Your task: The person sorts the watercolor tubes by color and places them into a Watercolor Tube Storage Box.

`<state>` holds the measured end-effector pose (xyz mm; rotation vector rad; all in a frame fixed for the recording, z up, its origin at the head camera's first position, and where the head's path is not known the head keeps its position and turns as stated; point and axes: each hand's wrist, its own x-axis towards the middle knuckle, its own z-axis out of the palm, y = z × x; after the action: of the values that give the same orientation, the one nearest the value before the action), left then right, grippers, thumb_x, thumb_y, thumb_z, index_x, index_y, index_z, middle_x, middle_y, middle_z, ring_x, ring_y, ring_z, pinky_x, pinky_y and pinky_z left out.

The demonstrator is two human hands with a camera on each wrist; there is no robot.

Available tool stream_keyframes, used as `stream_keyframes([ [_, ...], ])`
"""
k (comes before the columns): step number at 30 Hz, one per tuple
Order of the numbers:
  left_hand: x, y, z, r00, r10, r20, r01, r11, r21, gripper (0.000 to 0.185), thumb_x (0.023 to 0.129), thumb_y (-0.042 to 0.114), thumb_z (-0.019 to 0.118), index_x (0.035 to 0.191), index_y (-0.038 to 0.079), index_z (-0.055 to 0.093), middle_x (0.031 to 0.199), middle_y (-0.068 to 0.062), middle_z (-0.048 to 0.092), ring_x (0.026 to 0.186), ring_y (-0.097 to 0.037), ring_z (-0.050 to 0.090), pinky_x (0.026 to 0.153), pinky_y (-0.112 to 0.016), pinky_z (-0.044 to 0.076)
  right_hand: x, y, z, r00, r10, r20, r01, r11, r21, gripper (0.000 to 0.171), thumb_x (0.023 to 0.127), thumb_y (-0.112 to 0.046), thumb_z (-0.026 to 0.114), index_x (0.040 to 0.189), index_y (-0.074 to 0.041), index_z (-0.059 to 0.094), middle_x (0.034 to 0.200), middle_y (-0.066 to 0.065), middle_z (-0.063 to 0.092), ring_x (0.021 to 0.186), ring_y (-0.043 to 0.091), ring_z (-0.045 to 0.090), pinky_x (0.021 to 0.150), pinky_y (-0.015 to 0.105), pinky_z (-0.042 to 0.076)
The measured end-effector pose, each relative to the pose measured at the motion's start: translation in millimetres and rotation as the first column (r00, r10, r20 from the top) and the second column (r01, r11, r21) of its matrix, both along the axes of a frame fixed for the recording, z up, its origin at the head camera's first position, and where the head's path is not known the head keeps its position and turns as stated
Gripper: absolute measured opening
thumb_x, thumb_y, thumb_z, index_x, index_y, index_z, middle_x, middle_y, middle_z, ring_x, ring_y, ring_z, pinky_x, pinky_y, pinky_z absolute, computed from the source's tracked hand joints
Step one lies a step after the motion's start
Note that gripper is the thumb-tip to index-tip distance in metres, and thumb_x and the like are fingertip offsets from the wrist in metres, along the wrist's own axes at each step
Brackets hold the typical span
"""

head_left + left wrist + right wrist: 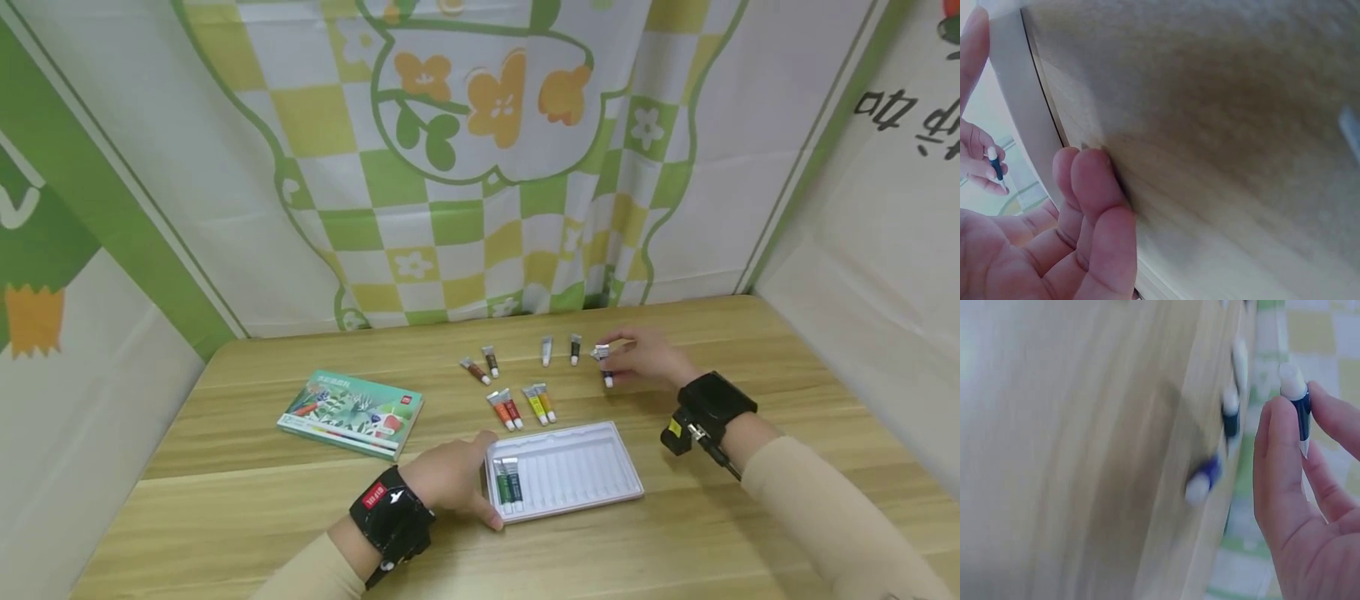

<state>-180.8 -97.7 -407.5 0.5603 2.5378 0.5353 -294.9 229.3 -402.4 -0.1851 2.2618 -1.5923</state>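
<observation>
My right hand (pixel 647 357) pinches a dark blue paint tube (pixel 1303 415) with a white cap between thumb and fingertips, raised over the back right of the table. Just below it lies a purple-blue paint tube (pixel 1205 480). At the near side, my left hand (pixel 450 477) grips the left end of a white plastic tray (pixel 573 508), thumb and fingers at its two corners. Curled fingers (pixel 1100 181) show beside the tray wall in the left wrist view. Two green paint tubes (pixel 508 485) lie side by side in the tray's leftmost slots.
Behind the tray lie an orange and red pair of tubes (pixel 505 410) and a yellow pair (pixel 540 405). Farther back are two brown tubes (pixel 476 370), a white tube (pixel 547 351) and a black tube (pixel 575 350). A green paint box (pixel 352 414) lies left; a patterned curtain (pixel 465 250) hangs behind.
</observation>
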Motion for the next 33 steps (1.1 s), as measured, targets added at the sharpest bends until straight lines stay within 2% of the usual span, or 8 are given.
stream_keyframes([
  [8,1.1,0,1.2,1.000,-0.009,-0.021,0.009,1.000,0.006,0.110,0.064,0.042,0.097,0.149,0.001,0.041,0.131,-0.026,0.063,0.118,-0.039,0.063,0.101,-0.050,0.049,29.7,-34,-1.8,0.995,0.058,0.079,-0.052,0.996,-0.073,0.045,0.096,-0.002,0.068,0.136,0.008,0.050,0.099,0.013,0.062,0.087,0.019,0.068,0.082,0.037,0.060],
  [15,0.5,-1,1.0,1.000,-0.009,-0.022,0.009,1.000,0.010,0.108,0.064,0.041,0.097,0.148,0.001,0.043,0.128,-0.026,0.065,0.114,-0.038,0.064,0.099,-0.050,0.050,57.6,-62,-10.8,0.986,0.136,0.100,-0.125,0.986,-0.108,0.035,0.095,-0.001,0.069,0.126,0.005,0.055,0.089,0.007,0.066,0.078,0.016,0.067,0.073,0.032,0.060],
  [22,1.4,-2,-1.4,1.000,-0.012,-0.024,0.013,1.000,0.012,0.107,0.064,0.042,0.098,0.147,0.002,0.043,0.123,-0.023,0.067,0.108,-0.033,0.066,0.095,-0.048,0.052,83.2,-85,-15.3,0.967,0.213,0.136,-0.194,0.970,-0.143,0.033,0.093,0.000,0.071,0.123,0.004,0.057,0.093,0.008,0.064,0.081,0.018,0.067,0.075,0.037,0.061],
  [27,1.9,-1,-2.9,1.000,-0.016,-0.024,0.016,1.000,0.010,0.107,0.064,0.042,0.097,0.147,0.003,0.043,0.120,-0.021,0.068,0.104,-0.029,0.067,0.094,-0.046,0.053,94.3,-96,-14.8,0.966,0.213,0.148,-0.188,0.968,-0.166,0.035,0.092,0.003,0.071,0.123,0.006,0.057,0.091,0.008,0.063,0.077,0.018,0.067,0.072,0.036,0.061],
  [33,0.4,-1,-1.9,0.999,-0.017,-0.045,0.018,1.000,0.012,0.106,0.063,0.040,0.098,0.146,0.002,0.044,0.119,-0.022,0.068,0.101,-0.029,0.067,0.091,-0.045,0.054,98.0,-103,-17.3,0.968,0.201,0.150,-0.178,0.972,-0.155,0.033,0.091,0.002,0.073,0.120,0.004,0.059,0.087,0.006,0.064,0.077,0.016,0.067,0.073,0.035,0.061],
])
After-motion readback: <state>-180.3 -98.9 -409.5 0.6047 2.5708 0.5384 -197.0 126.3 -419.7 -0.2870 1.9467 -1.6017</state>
